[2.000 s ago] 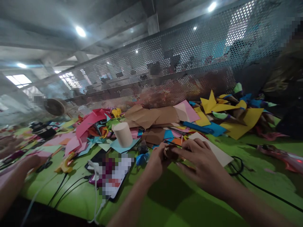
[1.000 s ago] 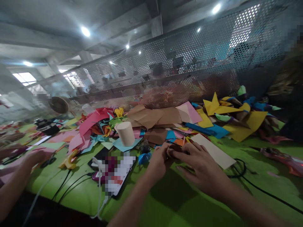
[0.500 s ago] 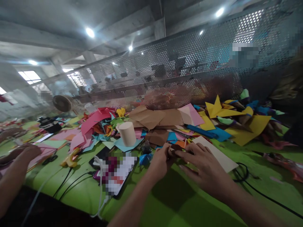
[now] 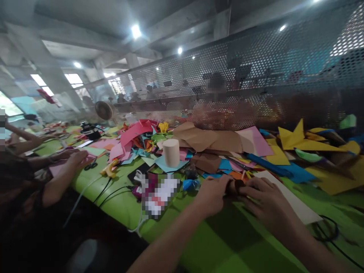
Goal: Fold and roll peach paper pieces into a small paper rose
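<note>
Between my two hands is a small dark brown piece, perhaps paper; its shape is largely hidden by my fingers. My left hand pinches its left side, fingers closed. My right hand closes on the other side with thumb and fingertips, its lower fingers loosely bent. Both hands are low over the green tabletop. A cream-coloured board or sheet lies beside and partly behind my right hand. Just left of my left hand is a crumpled blue wad.
A phone with cables, a yellow-handled tool and a pale upright cylinder stand or lie leftward. Behind are brown sheets, coloured scraps and a yellow paper star. A co-worker's hand works at far left; a perforated metal screen rises behind.
The view has swung left, so the table things appear farther right and more of the co-workers shows. Both my hands stay together on the brown piece, with fingers slightly shifted.
</note>
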`<state>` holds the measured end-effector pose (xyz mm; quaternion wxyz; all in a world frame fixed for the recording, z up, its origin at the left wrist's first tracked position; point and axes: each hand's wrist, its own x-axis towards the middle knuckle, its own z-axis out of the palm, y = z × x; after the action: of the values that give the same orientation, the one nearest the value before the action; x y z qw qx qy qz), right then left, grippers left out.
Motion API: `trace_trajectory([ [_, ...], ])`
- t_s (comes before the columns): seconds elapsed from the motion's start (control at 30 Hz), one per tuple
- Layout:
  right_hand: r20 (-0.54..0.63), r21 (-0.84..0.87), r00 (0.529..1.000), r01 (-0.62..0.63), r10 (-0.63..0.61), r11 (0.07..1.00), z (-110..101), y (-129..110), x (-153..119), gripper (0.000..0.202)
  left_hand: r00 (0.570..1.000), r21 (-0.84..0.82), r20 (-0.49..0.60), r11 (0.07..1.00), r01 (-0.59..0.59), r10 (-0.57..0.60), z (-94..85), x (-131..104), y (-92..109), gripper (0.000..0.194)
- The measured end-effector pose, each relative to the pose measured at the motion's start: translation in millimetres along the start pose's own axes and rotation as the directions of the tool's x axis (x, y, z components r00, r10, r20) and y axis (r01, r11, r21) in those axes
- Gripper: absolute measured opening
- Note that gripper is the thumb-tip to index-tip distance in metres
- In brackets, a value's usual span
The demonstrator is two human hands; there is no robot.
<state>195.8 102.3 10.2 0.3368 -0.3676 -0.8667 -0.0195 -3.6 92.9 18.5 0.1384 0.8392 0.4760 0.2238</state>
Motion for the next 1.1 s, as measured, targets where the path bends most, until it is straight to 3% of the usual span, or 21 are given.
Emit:
trace_trajectory([
  [0.1,-0.054,0.005,0.999,0.002,-0.002,1.0,6,14,-1,0.016,0.995,-0.043,-0.084,0.997,-0.062,0.058,-10.6,-1,2,0.065],
  [0.17,-0.038,0.019,0.999,0.003,-0.003,1.0,9,22,-1,0.018,0.978,-0.093,-0.204,0.993,-0.065,0.045,-22.5,-1,0,0.065],
  [0.23,-0.009,0.012,1.0,-0.005,0.005,1.0,11,26,0,0.02,0.908,-0.123,-0.414,0.992,0.013,-0.064,-37.7,0,-9,0.055],
  [0.27,-0.005,-0.008,1.0,-0.018,0.018,1.0,11,27,1,0.021,0.822,-0.141,-0.548,0.986,0.09,-0.154,-46.1,2,-15,0.051],
  [0.3,-0.016,-0.036,0.999,-0.036,0.035,0.999,11,27,2,0.024,0.698,-0.17,-0.672,0.969,0.181,-0.249,-54.6,4,-24,0.05],
  [0.37,-0.061,-0.08,0.996,-0.073,0.068,0.994,9,25,4,0.031,0.37,-0.296,-0.83,0.892,0.341,-0.417,-70.3,10,-43,0.061],
  [0.4,-0.079,-0.093,0.994,-0.086,0.079,0.992,8,24,4,0.033,0.272,-0.34,-0.85,0.864,0.371,-0.451,-76.5,13,-54,0.069],
  [0.43,-0.092,-0.099,0.992,-0.093,0.083,0.991,6,22,5,0.034,0.214,-0.373,-0.852,0.841,0.392,-0.478,-81.2,17,-64,0.076],
  [0.47,-0.102,-0.1,0.992,-0.09,0.08,0.991,4,21,5,0.034,0.203,-0.4,-0.833,0.814,0.421,-0.515,-84.2,21,-74,0.08],
  [0.57,-0.13,-0.103,0.991,-0.042,0.028,0.994,0,18,4,0.033,0.235,-0.481,-0.737,0.737,0.476,-0.633,-84.9,30,-98,0.088],
  [0.67,-0.148,-0.079,0.989,0.001,-0.013,0.997,-3,17,3,0.033,0.22,-0.543,-0.704,0.712,0.445,-0.675,-84.2,37,-108,0.085],
  [0.8,-0.179,0.064,0.983,-0.027,0.038,0.998,-9,14,6,0.034,0.188,-0.622,-0.698,0.715,0.318,-0.691,-96.9,38,-97,0.08],
  [0.87,-0.171,0.173,0.977,-0.095,0.125,0.98,-12,9,8,0.036,0.221,-0.65,-0.694,0.728,0.217,-0.685,-104.2,33,-81,0.072],
  [0.9,-0.147,0.236,0.97,-0.154,0.191,0.96,-14,5,9,0.039,0.261,-0.668,-0.682,0.727,0.157,-0.683,-106.0,28,-71,0.067],
  [0.93,-0.103,0.311,0.959,-0.221,0.264,0.924,-16,0,11,0.043,0.329,-0.693,-0.662,0.717,0.072,-0.674,-106.0,23,-60,0.06],
  [0.97,-0.042,0.401,0.943,-0.288,0.331,0.87,-17,-6,12,0.048,0.439,-0.776,-0.604,0.616,-0.136,-0.665,-104.2,16,-49,0.056],
  [1.0,0.03,0.501,0.923,-0.347,0.385,0.793,-19,-12,13,0.054,0.538,-0.854,-0.516,0.449,-0.262,-0.666,-100.5,9,-38,0.056],
  [1.03,0.115,0.602,0.901,-0.398,0.417,0.692,-20,-19,14,0.061,0.626,-0.92,-0.391,0.27,-0.285,-0.674,-95.3,1,-27,0.057],
  [1.1,0.286,0.738,0.849,-0.491,0.445,0.462,-20,-32,15,0.068,0.736,-0.982,-0.133,-0.013,-0.19,-0.664,-81.4,-12,-9,0.059],
])
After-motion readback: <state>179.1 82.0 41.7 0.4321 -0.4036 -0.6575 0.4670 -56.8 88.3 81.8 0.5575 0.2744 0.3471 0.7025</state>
